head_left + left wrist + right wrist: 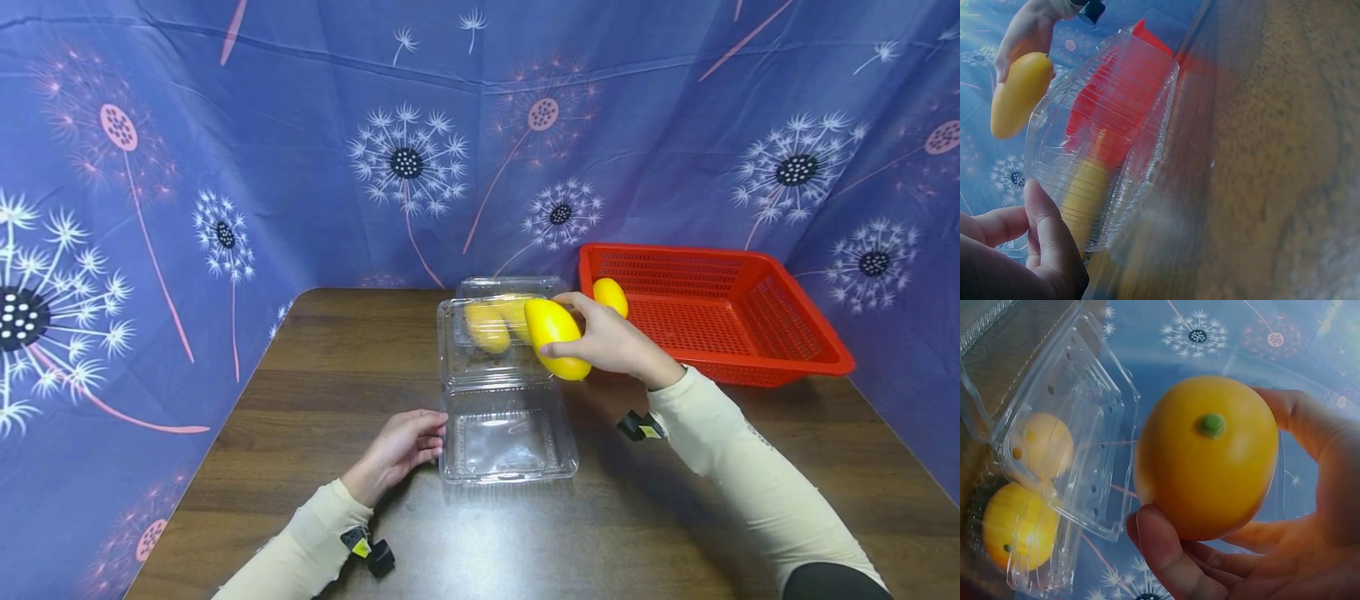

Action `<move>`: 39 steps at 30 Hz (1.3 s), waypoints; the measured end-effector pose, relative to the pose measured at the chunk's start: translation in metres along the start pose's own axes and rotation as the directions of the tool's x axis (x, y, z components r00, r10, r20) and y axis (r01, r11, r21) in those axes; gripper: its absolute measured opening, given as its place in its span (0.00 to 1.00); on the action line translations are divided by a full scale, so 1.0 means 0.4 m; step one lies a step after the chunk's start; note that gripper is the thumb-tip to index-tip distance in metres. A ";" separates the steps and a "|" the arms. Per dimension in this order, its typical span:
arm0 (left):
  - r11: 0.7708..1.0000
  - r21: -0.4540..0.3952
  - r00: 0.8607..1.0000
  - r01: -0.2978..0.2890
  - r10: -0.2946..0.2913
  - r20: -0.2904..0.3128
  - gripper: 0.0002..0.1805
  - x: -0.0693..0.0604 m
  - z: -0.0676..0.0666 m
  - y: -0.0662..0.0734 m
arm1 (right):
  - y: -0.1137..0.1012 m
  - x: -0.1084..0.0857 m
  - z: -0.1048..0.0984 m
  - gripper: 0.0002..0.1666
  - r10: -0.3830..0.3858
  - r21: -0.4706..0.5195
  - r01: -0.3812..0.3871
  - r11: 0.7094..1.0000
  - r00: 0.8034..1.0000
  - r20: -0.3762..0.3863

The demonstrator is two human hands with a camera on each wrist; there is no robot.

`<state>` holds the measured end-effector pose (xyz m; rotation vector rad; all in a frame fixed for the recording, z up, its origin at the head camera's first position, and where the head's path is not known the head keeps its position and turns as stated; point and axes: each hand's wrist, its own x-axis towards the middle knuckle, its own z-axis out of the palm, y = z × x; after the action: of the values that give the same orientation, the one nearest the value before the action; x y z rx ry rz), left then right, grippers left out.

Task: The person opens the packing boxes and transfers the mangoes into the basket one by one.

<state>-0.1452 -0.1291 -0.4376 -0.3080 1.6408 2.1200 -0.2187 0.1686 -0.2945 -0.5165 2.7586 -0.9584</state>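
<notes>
My right hand (603, 333) grips a yellow mango (555, 337) above the right side of a clear plastic clamshell box (510, 450). The mango's green stem end (1212, 425) faces the camera in the right wrist view. The box stands open, its lid (480, 367) raised at the back. At the box's left edge, my left hand (405, 446) pinches the rim between thumb and fingers. Two more mangoes (486, 327) show through the clear plastic behind the lid, by a second clear box (510, 285) that is partly hidden.
A red plastic basket (750, 362) stands at the back right, one mango (611, 297) in its left end. The wooden table (337, 367) reaches a blue dandelion-print cloth (300, 167) hanging behind and at the sides.
</notes>
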 end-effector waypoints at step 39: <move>1.000 -0.009 1.000 0.001 -0.001 0.003 0.05 -0.006 0.000 0.004 | 0.042 0.038 -0.091 0.51 0.103 -0.013 -0.104 0.995 0.994 -0.034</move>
<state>-0.1439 -0.1301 -0.4351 -0.3083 1.6299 2.1266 -0.2473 0.1956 -0.2774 -0.3586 2.7934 -0.9313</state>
